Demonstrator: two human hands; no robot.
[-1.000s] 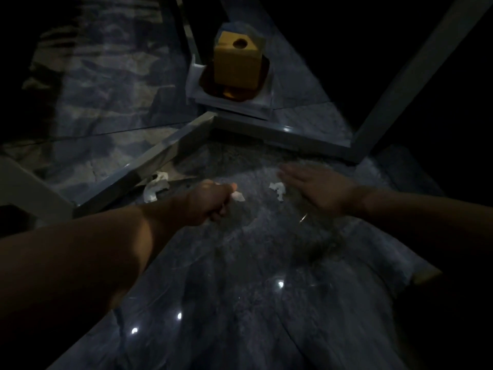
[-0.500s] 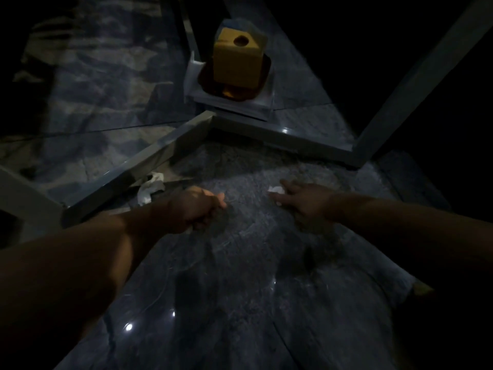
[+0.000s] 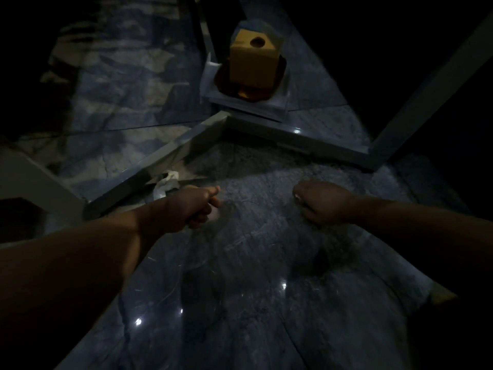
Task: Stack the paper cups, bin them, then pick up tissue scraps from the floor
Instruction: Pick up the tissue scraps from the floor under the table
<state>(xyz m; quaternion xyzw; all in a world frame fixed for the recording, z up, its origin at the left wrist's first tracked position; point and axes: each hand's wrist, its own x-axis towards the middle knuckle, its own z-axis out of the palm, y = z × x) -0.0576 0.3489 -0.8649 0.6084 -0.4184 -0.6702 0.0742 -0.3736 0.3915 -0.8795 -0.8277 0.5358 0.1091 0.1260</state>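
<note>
My left hand point(image 3: 196, 206) is a closed fist low over the dark marble floor point(image 3: 240, 289); whatever it holds is hidden inside. My right hand point(image 3: 321, 202) is also curled shut, with a small bit of white tissue scrap point(image 3: 296, 195) showing at its fingertips. Another crumpled white tissue scrap point(image 3: 165, 184) lies on the floor just left of my left hand, against a grey metal frame bar point(image 3: 170, 156). No paper cups are in view.
A yellow box with a round hole on top point(image 3: 253, 62) stands on a white tray point(image 3: 282, 101) beyond the frame corner. A second grey bar point(image 3: 432, 84) rises at the right. The scene is very dark.
My right hand reached the small scrap in the middle of the floor and closed over it; that scrap is off the floor. My left fist closed fully around its tissue piece.
</note>
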